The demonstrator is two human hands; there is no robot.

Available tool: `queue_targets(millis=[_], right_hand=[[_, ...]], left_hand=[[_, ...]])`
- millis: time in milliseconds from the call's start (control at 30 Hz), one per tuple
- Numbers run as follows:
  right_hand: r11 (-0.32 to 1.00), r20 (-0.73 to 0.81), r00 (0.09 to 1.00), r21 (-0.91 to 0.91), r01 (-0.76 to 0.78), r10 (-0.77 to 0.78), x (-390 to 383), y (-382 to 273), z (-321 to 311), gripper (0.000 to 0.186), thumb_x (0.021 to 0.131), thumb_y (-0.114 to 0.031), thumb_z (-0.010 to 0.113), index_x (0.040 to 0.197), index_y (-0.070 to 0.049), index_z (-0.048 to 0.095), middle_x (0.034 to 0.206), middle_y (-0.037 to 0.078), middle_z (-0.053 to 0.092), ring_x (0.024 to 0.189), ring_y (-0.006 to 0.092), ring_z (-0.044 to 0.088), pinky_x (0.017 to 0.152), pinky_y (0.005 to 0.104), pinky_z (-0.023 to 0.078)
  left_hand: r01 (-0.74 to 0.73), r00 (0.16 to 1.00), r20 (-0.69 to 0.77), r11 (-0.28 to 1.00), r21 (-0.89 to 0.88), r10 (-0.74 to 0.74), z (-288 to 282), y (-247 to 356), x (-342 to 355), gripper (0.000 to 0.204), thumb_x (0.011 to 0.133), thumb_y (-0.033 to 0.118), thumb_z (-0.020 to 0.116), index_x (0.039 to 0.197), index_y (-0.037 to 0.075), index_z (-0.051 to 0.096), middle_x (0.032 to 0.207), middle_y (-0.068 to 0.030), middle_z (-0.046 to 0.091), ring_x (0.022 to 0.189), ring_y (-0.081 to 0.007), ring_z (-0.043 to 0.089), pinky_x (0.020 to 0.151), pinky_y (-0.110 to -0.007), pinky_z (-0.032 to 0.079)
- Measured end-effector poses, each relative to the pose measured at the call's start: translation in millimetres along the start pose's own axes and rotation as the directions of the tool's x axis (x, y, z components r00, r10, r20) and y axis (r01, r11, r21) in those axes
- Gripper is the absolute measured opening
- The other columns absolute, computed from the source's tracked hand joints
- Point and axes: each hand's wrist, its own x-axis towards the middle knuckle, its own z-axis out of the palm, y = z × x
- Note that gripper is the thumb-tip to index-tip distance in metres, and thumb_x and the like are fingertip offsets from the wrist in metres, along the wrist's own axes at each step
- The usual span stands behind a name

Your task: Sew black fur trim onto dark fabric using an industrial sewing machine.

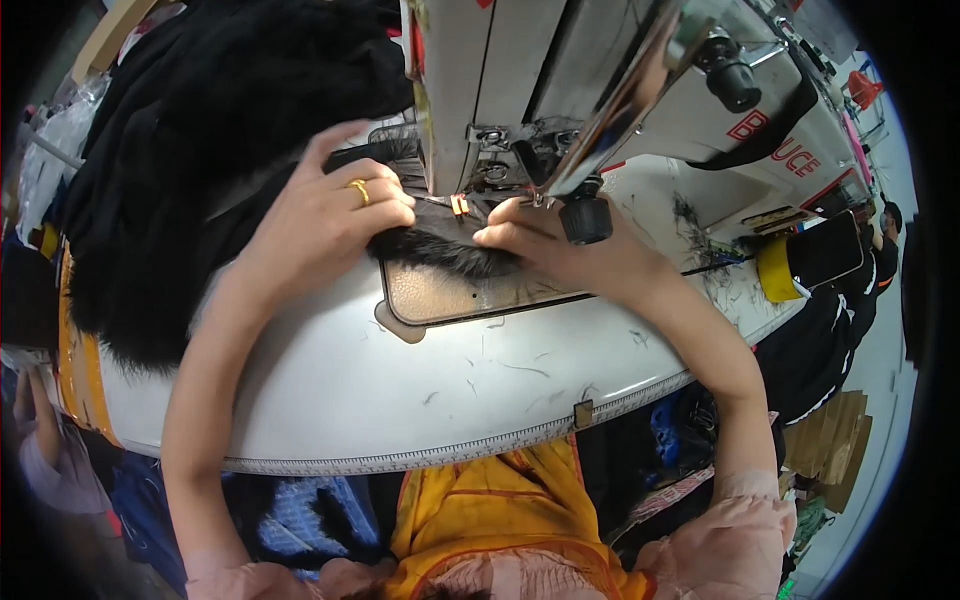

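A white sewing machine stands before me, with a strip of black fur trim on its bed by the needle area. My left hand, wearing a gold ring, has its fingers curled onto the strip's left end, one finger raised. On the right side, my right hand pinches the strip's other end close to the needle area; a black knob partly covers this hand. Between my hands, a small orange piece shows next to the dark cloth. The needle itself is hard to make out.
A large heap of black furry fabric lies at the left. The white table has a measuring tape along its front edge and loose hairs on top. A phone stands by a yellow tape roll at the right.
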Motion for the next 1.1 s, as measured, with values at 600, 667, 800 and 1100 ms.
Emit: queue_targets(millis=[600, 667, 800, 1100], right_hand=[[0.894, -0.027, 0.960, 0.374, -0.248, 0.278, 3.8, -5.3, -2.9, 0.013, 0.083, -0.015, 0.066, 0.090, -0.005, 0.069, 0.086, 0.009, 0.069, 0.080, 0.0167, 0.067, 0.072, 0.0239, 0.052], [0.889, -0.051, 0.962, 0.398, -0.226, 0.267, 5.2, -4.0, 2.0, 0.013, 0.083, -0.014, 0.066, 0.091, -0.004, 0.069, 0.086, 0.008, 0.069, 0.079, 0.0158, 0.067, 0.071, 0.0237, 0.052], [0.981, -0.253, 0.953, 0.146, -0.132, 0.166, -0.8, 2.6, 18.2, 0.018, 0.075, -0.018, 0.064, 0.093, -0.015, 0.064, 0.076, -0.002, 0.058, 0.062, 0.0123, 0.057, 0.055, 0.0261, 0.046], [0.999, -0.240, 0.971, 0.035, 0.026, -0.016, -2.0, 17.6, 26.6, 0.033, 0.066, -0.020, 0.067, 0.099, -0.023, 0.063, 0.070, -0.002, 0.053, 0.060, 0.0147, 0.055, 0.052, 0.0287, 0.044]], left_hand=[[0.035, 0.999, 0.015, 0.987, 0.159, -0.038, 5.4, 21.8, -0.5, 0.018, 0.071, 0.012, 0.058, 0.089, 0.014, 0.059, 0.088, 0.0035, 0.053, 0.091, -0.0137, 0.052, 0.092, -0.035, 0.039], [0.042, 0.998, 0.034, 0.985, 0.167, -0.049, 3.3, 17.3, 0.2, 0.017, 0.071, 0.009, 0.057, 0.087, 0.014, 0.056, 0.086, 0.0030, 0.052, 0.090, -0.0140, 0.052, 0.089, -0.037, 0.038], [-0.065, 0.998, 0.010, 0.980, 0.190, 0.064, 5.9, 16.9, -3.4, 0.019, 0.069, 0.007, 0.058, 0.087, 0.014, 0.057, 0.086, 0.0030, 0.053, 0.089, -0.0147, 0.052, 0.091, -0.038, 0.037], [-0.074, 0.993, -0.070, 0.971, 0.229, 0.092, 12.0, 23.9, 0.6, 0.018, 0.068, 0.014, 0.059, 0.085, 0.011, 0.059, 0.084, 0.0026, 0.056, 0.083, -0.0133, 0.054, 0.088, -0.034, 0.042]])
